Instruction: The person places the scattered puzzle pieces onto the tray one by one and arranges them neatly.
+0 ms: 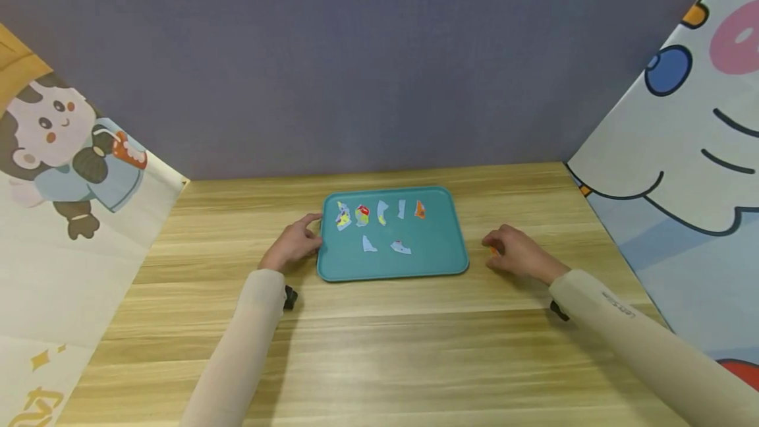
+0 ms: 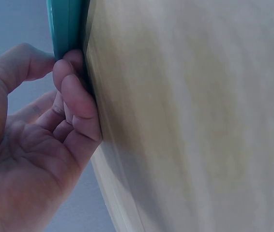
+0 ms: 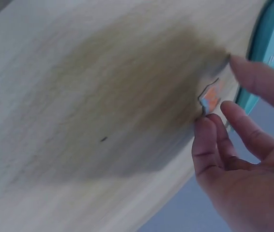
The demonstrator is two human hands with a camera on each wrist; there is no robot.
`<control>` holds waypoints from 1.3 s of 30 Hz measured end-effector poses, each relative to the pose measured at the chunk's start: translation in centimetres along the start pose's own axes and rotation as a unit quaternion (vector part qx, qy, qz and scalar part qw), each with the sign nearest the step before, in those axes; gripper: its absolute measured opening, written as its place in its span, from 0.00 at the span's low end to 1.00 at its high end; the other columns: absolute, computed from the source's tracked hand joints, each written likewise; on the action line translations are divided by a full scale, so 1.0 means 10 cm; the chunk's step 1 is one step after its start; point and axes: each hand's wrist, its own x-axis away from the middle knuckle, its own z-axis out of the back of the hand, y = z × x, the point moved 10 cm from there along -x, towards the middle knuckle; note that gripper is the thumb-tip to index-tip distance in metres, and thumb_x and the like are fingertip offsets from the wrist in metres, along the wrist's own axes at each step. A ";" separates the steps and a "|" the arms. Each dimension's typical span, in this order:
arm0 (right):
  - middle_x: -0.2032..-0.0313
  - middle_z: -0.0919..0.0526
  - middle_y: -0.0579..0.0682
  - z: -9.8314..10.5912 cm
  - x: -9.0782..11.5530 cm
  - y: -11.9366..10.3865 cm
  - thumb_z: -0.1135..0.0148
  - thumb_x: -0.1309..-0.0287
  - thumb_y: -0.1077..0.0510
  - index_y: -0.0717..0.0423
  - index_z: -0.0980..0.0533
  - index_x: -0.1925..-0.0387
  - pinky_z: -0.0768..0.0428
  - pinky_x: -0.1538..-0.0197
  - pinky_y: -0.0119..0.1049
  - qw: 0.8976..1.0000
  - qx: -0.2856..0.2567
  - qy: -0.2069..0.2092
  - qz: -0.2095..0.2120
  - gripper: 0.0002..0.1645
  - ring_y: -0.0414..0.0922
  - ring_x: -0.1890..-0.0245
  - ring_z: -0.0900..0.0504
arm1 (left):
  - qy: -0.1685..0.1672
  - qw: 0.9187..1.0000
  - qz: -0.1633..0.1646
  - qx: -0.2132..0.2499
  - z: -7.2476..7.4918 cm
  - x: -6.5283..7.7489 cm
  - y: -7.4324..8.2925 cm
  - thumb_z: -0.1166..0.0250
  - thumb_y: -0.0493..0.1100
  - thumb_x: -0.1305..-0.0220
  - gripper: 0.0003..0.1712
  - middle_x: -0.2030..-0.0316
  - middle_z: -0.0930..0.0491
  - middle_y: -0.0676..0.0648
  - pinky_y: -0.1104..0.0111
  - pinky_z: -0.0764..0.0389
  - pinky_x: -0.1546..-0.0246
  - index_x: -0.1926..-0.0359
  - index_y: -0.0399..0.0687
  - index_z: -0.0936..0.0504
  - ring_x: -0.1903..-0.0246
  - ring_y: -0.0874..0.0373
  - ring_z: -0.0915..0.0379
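Note:
A teal tray (image 1: 435,232) lies on the table with several torn paper pieces on it. At its left edge, my left hand (image 1: 293,242) pinches the rim (image 2: 69,29), thumb on one side and curled fingers on the other. To the right of the tray, my right hand (image 1: 518,252) is low over the table. A small orange-and-white paper piece (image 3: 210,96) lies on the wood between its spread thumb and fingers. The fingertips come right up to one end of this piece, while the thumb tip (image 3: 238,65) stands apart from it.
On the tray, an upper row runs from a yellow-marked piece (image 1: 343,216) to an orange piece (image 1: 420,209). Two pale pieces, one of them a white scrap (image 1: 369,244), lie lower. A grey partition (image 1: 379,84) rises behind the wooden table (image 1: 379,348); printed panels flank it.

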 end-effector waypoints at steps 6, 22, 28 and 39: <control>0.66 0.25 0.52 -0.01 0.00 0.04 0.32 0.49 0.65 0.67 0.23 0.53 0.27 0.61 0.44 1.000 -0.004 0.003 -0.006 0.20 0.47 0.65 0.27 | 0.002 1.000 -0.003 0.003 0.00 0.00 0.00 0.40 0.38 0.42 0.39 0.64 0.20 0.40 0.65 0.24 0.69 0.30 0.49 0.42 0.71 0.55 0.24; 0.71 0.24 0.49 0.00 -0.01 0.09 0.32 0.56 0.64 0.60 0.22 0.64 0.28 0.67 0.39 0.998 -0.010 0.050 -0.045 0.13 0.44 0.71 0.27 | 0.003 1.000 -0.005 -0.004 0.01 0.01 0.01 0.41 0.38 0.42 0.38 0.64 0.20 0.41 0.65 0.24 0.68 0.30 0.48 0.42 0.70 0.55 0.24; 0.73 0.24 0.49 0.10 -0.01 -0.02 0.33 0.58 0.64 0.60 0.22 0.67 0.28 0.68 0.38 0.995 -0.020 0.091 -0.032 0.12 0.44 0.72 0.27 | 0.002 1.000 -0.002 -0.003 0.01 0.01 0.00 0.41 0.38 0.42 0.38 0.63 0.20 0.40 0.65 0.24 0.68 0.30 0.48 0.42 0.70 0.55 0.23; 0.71 0.23 0.51 0.27 -0.12 -0.45 0.32 0.56 0.65 0.63 0.22 0.65 0.26 0.67 0.39 0.991 -0.053 0.122 0.003 0.13 0.44 0.71 0.25 | 0.000 1.000 0.000 -0.005 0.00 -0.01 -0.01 0.40 0.38 0.41 0.38 0.65 0.20 0.41 0.65 0.24 0.68 0.30 0.48 0.41 0.71 0.55 0.24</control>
